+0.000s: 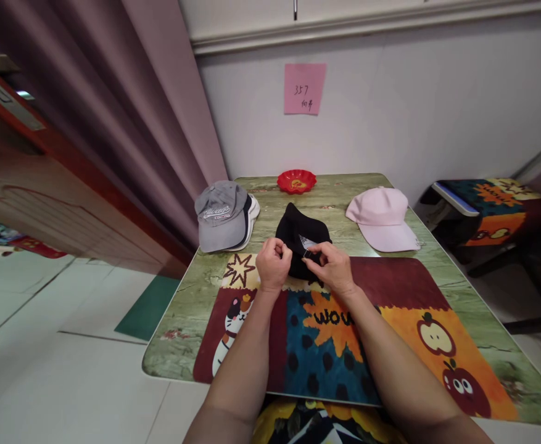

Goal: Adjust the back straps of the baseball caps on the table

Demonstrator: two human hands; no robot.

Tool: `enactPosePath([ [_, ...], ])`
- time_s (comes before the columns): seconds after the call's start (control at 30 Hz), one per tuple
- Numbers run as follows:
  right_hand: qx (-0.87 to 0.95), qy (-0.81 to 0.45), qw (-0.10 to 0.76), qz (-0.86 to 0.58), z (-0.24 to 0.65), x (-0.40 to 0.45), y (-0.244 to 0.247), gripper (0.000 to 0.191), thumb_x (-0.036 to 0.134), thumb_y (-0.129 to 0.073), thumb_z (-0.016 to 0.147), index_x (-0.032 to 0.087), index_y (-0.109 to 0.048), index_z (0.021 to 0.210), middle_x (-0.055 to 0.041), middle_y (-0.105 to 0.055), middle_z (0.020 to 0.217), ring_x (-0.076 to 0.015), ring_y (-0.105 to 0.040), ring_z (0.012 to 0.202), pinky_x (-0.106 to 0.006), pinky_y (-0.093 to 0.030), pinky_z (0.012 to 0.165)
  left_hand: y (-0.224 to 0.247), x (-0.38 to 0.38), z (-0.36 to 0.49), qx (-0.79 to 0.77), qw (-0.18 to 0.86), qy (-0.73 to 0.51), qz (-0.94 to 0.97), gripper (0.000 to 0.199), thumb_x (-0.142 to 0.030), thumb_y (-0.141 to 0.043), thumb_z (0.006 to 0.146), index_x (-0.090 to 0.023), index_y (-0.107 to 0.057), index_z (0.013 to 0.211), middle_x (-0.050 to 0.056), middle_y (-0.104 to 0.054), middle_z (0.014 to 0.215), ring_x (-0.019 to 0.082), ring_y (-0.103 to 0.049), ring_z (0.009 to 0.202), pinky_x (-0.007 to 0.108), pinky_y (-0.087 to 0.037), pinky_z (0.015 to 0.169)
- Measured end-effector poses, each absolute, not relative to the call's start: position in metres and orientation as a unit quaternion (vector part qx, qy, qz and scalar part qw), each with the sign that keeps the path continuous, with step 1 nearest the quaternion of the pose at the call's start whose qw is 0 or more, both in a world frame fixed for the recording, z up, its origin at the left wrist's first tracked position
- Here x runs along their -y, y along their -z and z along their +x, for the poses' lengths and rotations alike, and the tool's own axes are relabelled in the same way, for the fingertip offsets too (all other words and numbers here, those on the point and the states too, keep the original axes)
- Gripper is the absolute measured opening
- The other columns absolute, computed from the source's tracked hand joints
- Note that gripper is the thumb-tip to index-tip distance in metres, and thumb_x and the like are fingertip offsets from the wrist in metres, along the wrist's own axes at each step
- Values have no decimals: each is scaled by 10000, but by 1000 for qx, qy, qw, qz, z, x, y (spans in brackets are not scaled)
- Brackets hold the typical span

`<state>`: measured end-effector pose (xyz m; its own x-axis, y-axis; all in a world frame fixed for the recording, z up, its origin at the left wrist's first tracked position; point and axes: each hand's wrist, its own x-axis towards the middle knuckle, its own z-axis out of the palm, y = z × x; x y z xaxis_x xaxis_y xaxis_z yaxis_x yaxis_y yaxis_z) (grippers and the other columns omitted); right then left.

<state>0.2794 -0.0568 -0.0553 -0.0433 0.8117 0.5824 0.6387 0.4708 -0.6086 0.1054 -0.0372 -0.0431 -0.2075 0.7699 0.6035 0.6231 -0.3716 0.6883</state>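
Note:
A black cap (311,228) is held over the back edge of the patterned mat (330,370), its inside partly showing with a pale patch. My left hand (274,264) is closed in a pinch at the cap's left side. On the right side, my right hand (330,266) pinches the cap's edge near a small metallic piece between thumb and fingers. A stack of caps, with a grey one (221,216) on top, lies at the table's back left. A pink cap (384,217) rests at the back right.
At the table's far edge sits a red scalloped dish (297,181). A pink note (304,89) is stuck on the wall. A stool (496,209) with a patterned cover stands to the right, and a wooden door (80,197) to the left.

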Motion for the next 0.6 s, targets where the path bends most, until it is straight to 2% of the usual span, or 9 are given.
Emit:
enactPosePath([
  [0.13, 718, -79, 466, -510, 281, 57, 55, 149, 343, -729, 856, 223, -733, 944, -12, -651, 731, -133, -501, 543, -282, -409, 584, 46, 34, 103, -554, 89, -550, 619, 139, -120, -603, 789, -225, -552, 713, -21, -516, 647, 148, -476, 606, 270, -387, 642],
  [0.2, 714, -61, 470, -515, 283, 56, 54, 172, 370, -739, 867, 226, -747, 961, -23, -673, 744, -154, -548, 582, -297, -428, 612, 44, 35, 102, -537, 110, -554, 627, 69, -156, -600, 835, -214, -629, 856, 8, -594, 759, 149, -524, 639, 280, -440, 688],
  [0.23, 713, -51, 473, -514, 284, 55, 54, 185, 384, -743, 871, 231, -755, 974, -35, -698, 771, -174, -588, 629, -310, -449, 648, 43, 37, 103, -522, 120, -555, 637, 136, -171, -593, 855, -206, -656, 971, 39, -642, 869, 155, -565, 684, 292, -471, 732],
  [0.33, 723, -38, 482, -494, 287, 54, 53, 200, 396, -732, 892, 256, -768, 1031, -65, -773, 933, -246, -679, 849, -374, -494, 816, 39, 42, 105, -450, 144, -524, 709, 421, -162, -553, 885, -206, -611, 1300, 129, -639, 1296, 222, -659, 1034, 351, -496, 960],
  [0.4, 735, -45, 482, -475, 287, 53, 53, 205, 379, -712, 911, 267, -766, 1074, -67, -788, 1017, -266, -686, 947, -409, -488, 890, 39, 45, 107, -405, 158, -472, 767, 529, -125, -517, 884, -230, -563, 1400, 118, -588, 1429, 254, -595, 1261, 366, -462, 1063],
  [0.43, 739, -50, 481, -469, 287, 53, 53, 211, 370, -702, 919, 270, -763, 1094, -66, -789, 1036, -268, -684, 963, -416, -484, 903, 40, 46, 108, -397, 162, -448, 785, 552, -109, -504, 880, -236, -557, 1414, 109, -600, 1421, 255, -583, 1288, 362, -464, 1068],
  [0.5, 743, -63, 477, -465, 287, 52, 54, 248, 369, -697, 922, 268, -750, 1142, -71, -785, 1046, -265, -681, 966, -421, -479, 912, 43, 45, 108, -409, 161, -422, 793, 535, -89, -486, 872, -227, -589, 1378, 105, -660, 1316, 242, -635, 1198, 345, -501, 1004],
  [0.6, 749, -85, 460, -469, 290, 50, 54, 403, 436, -745, 877, 247, -707, 1231, -86, -771, 1063, -277, -673, 987, -435, -466, 938, 46, 40, 106, -435, 146, -446, 768, 433, -62, -467, 856, -201, -670, 1212, 100, -696, 1139, 225, -664, 1054, 331, -519, 922],
])
